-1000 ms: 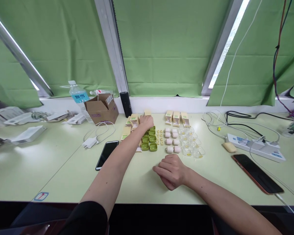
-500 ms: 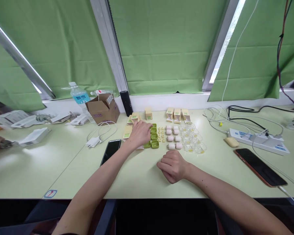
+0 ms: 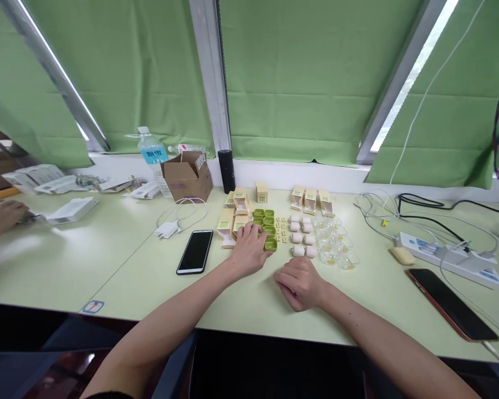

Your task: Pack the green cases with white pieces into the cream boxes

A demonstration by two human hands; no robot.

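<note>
My left hand [image 3: 249, 250], fingers spread and holding nothing, rests on the small green plastic trays [image 3: 265, 226] mid-tabletop; I'd pinch only the nearest one. My right hand [image 3: 301, 284] lies loosely curled, empty.

A long pale green desk [image 3: 108, 260] runs the width of the view, its dark front edge at the bottom. Behind the desk a white sill [image 3: 341, 177] runs along the wall. Above the sill hang green fabric blinds [image 3: 291, 77], split by slanted grey metal window frames [image 3: 208, 72]. Daylight shows in narrow gaps beside the frames.
</note>
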